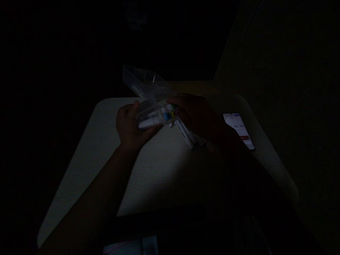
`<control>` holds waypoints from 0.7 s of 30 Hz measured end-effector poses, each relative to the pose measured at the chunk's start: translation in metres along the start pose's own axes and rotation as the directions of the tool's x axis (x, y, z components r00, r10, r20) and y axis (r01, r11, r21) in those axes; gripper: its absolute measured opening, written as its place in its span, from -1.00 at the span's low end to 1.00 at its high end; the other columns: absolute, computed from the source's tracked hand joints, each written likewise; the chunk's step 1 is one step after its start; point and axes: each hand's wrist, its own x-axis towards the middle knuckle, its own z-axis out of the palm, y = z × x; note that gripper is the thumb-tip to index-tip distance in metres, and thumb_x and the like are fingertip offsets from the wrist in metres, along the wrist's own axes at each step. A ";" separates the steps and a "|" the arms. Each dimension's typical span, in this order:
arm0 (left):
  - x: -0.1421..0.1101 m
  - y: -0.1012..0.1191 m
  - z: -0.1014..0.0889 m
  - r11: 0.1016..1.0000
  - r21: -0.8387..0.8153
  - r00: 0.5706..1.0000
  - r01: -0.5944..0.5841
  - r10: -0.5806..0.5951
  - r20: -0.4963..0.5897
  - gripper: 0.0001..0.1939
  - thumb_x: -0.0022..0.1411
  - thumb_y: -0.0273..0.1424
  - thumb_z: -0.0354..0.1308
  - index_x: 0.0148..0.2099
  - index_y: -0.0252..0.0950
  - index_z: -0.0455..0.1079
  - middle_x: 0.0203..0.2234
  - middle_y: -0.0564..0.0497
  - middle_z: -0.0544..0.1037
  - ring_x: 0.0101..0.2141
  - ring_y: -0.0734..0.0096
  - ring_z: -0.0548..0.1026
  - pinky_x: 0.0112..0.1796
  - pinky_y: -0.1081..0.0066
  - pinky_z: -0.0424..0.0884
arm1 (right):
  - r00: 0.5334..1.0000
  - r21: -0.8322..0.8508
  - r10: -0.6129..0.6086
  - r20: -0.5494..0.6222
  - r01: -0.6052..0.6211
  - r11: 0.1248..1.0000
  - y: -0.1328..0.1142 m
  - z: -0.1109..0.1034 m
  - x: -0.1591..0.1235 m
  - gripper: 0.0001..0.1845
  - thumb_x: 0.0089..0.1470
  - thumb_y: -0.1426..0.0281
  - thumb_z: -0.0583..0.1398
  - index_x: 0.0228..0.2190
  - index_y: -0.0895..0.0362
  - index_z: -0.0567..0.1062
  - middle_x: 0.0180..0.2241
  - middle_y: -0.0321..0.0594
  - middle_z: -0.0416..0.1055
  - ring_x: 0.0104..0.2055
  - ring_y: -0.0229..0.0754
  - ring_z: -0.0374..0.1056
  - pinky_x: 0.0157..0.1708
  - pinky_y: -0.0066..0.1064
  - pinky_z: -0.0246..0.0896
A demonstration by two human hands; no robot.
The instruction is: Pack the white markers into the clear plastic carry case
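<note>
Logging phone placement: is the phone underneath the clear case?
No, the phone lies on the table off to the right, apart from the clear case.

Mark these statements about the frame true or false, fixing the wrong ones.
1. The person's bare left hand holds a clear plastic case. True.
2. The case is empty. False: white, cylindrical pens are inside.
3. More slim white pens lie outside the case, near the bare right hand. True.
4. The black-edged rectangular phone has a dark screen. False: it is lit.
5. The phone lies on the right side of the pale, round-cornered table. True.
</note>
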 end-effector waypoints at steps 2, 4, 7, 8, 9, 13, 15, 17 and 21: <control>0.000 0.001 0.000 1.000 -0.007 1.000 -0.011 0.011 -0.010 0.06 -0.15 0.08 0.32 0.29 -0.22 -0.04 -0.08 -0.15 0.31 -0.10 0.12 0.34 -0.17 0.19 0.30 | 0.999 -0.001 0.036 -0.015 -0.036 0.999 0.000 -0.003 0.000 -0.56 0.19 0.55 -0.04 0.04 0.15 0.41 0.06 -0.21 0.40 0.09 -0.21 0.31 0.12 -0.41 0.17; 0.001 0.001 0.000 0.999 -0.013 0.998 -0.046 0.045 -0.032 0.09 -0.15 0.06 0.34 0.31 -0.21 -0.08 -0.07 -0.16 0.31 -0.11 0.12 0.34 -0.18 0.20 0.31 | 0.995 -0.013 0.089 -0.051 -0.090 0.996 0.002 -0.004 0.001 -0.55 0.19 0.53 -0.04 0.04 0.11 0.41 0.05 -0.24 0.39 0.09 -0.21 0.30 0.12 -0.41 0.18; 0.002 0.002 0.001 0.996 -0.003 0.994 -0.086 0.086 -0.070 0.10 -0.14 0.05 0.35 0.32 -0.20 -0.10 -0.09 -0.16 0.33 -0.13 0.13 0.35 -0.21 0.21 0.32 | 0.971 -0.042 0.203 -0.129 -0.210 0.977 0.011 -0.002 0.003 -0.57 0.18 0.52 -0.03 0.03 0.14 0.42 0.06 -0.20 0.38 0.08 -0.20 0.30 0.11 -0.41 0.18; 0.002 0.002 0.001 0.996 0.000 0.993 -0.093 0.093 -0.074 0.10 -0.13 0.05 0.34 0.33 -0.20 -0.10 -0.09 -0.15 0.33 -0.14 0.13 0.35 -0.22 0.21 0.32 | 0.958 -0.051 0.243 -0.150 -0.253 0.966 0.015 0.000 0.003 -0.58 0.17 0.52 -0.02 0.02 0.17 0.42 0.06 -0.16 0.38 0.07 -0.18 0.31 0.11 -0.39 0.19; 0.002 0.002 0.001 0.996 0.002 0.993 -0.094 0.093 -0.074 0.09 -0.12 0.06 0.33 0.33 -0.20 -0.10 -0.09 -0.16 0.33 -0.14 0.13 0.35 -0.22 0.21 0.33 | 0.946 -0.063 0.280 -0.166 -0.293 0.954 0.020 0.002 0.003 -0.59 0.17 0.51 -0.02 0.02 0.21 0.42 0.06 -0.11 0.38 0.07 -0.15 0.31 0.12 -0.36 0.19; 0.001 0.001 0.001 0.997 0.006 0.995 -0.078 0.078 -0.058 0.07 -0.10 0.08 0.30 0.32 -0.20 -0.10 -0.08 -0.15 0.31 -0.13 0.12 0.35 -0.22 0.20 0.33 | 0.914 -0.139 0.390 -0.110 -0.403 0.905 0.042 0.013 -0.005 -0.60 0.17 0.44 0.04 0.01 0.28 0.41 0.05 0.05 0.37 0.11 0.01 0.28 0.15 -0.15 0.15; 0.001 0.000 0.001 0.999 0.003 0.999 -0.041 0.041 -0.022 0.06 -0.12 0.09 0.30 0.30 -0.21 -0.07 -0.08 -0.15 0.31 -0.12 0.11 0.35 -0.20 0.17 0.33 | 0.903 -0.194 0.419 -0.098 -0.430 0.882 0.052 0.018 -0.011 -0.59 0.19 0.34 0.06 0.00 0.30 0.42 0.03 0.13 0.36 0.13 0.09 0.26 0.15 -0.06 0.13; 0.000 0.000 0.000 1.000 0.008 1.000 0.006 -0.006 0.015 0.06 -0.15 0.10 0.31 0.28 -0.23 -0.02 -0.08 -0.15 0.31 -0.11 0.11 0.35 -0.19 0.15 0.33 | 0.889 -0.219 0.448 -0.091 -0.457 0.862 0.060 0.022 -0.016 -0.57 0.21 0.26 0.06 -0.02 0.30 0.43 0.02 0.16 0.36 0.12 0.11 0.26 0.13 -0.03 0.14; 0.000 0.001 0.000 1.000 0.015 1.000 0.013 -0.012 -0.005 0.05 -0.17 0.09 0.32 0.26 -0.26 0.02 -0.08 -0.16 0.32 -0.11 0.11 0.36 -0.19 0.15 0.35 | 0.889 -0.205 0.450 -0.085 -0.458 0.865 0.074 0.032 -0.019 -0.57 0.21 0.18 0.10 -0.03 0.22 0.41 -0.02 -0.02 0.39 0.04 -0.06 0.33 0.05 -0.07 0.25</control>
